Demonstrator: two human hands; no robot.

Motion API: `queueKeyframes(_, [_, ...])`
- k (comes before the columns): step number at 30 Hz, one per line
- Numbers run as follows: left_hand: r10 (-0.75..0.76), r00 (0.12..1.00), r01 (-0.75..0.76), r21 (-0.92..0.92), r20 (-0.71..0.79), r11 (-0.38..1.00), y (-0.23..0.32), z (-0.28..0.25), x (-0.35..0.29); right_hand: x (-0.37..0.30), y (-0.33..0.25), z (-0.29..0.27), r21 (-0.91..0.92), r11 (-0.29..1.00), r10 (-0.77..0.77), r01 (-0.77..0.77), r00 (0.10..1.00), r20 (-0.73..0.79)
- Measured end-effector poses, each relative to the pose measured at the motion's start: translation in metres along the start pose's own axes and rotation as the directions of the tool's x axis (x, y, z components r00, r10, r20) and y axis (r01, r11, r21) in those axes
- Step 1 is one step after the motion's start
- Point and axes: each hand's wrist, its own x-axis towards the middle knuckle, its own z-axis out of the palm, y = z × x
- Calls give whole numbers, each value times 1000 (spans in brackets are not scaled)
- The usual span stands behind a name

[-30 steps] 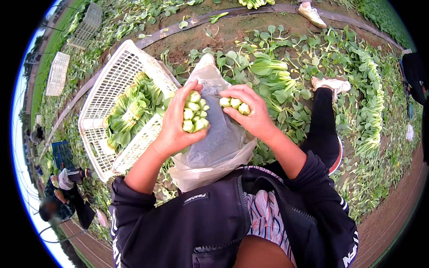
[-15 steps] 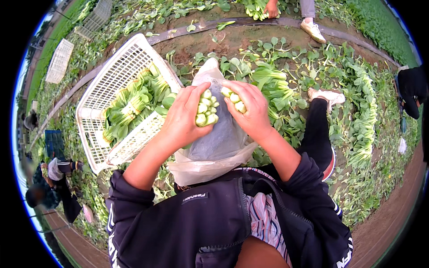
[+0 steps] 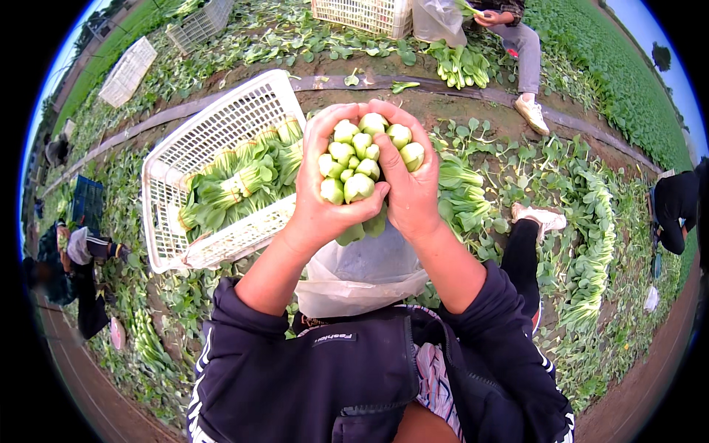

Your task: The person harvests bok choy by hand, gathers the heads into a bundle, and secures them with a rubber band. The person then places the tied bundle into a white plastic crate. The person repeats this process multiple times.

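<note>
Both my hands are cupped around one bundle of bok choy (image 3: 354,159), its pale green stem ends facing up toward me. My left hand (image 3: 317,184) wraps the bundle's left side, the thumb along its lower edge. On the right side my right hand (image 3: 413,188) grips it, with the thumb laid across the stems. Some leaves show below the hands. Beneath them a whitish plastic sheet (image 3: 354,289) covers my lap. To the left stands a white plastic crate (image 3: 214,255) holding several bok choy bunches (image 3: 240,184) tied with bands.
Loose bok choy (image 3: 461,188) lies right of my hands, with a long row of it (image 3: 594,251) farther right. Another person (image 3: 521,52) sits ahead beside a white crate (image 3: 362,16). A dark strip (image 3: 332,83) crosses the ground. Other people are at both sides.
The two separate handfuls of bok choy have come together into one bundle between my hands, which are raised slightly. The view has tilted up, showing more of the person ahead.
</note>
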Motion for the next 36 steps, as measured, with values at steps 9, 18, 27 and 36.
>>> queueKeyframes(9, [-91,994,97,-112,58,989,8,-15,-13,-21,9,14,-55,998,31,-21,979,203])
queueKeyframes(18, [-139,945,-15,465,295,885,-11,-33,-18,-52,33,-32,-694,704,138,154,928,346])
queueKeyframes(27, [-215,863,-64,521,458,851,-33,47,-21,-42,-19,-110,-839,519,-105,165,986,129])
queueKeyframes(36, [-390,750,23,568,534,823,-33,50,-1,-40,33,-169,-468,884,22,-11,1000,19])
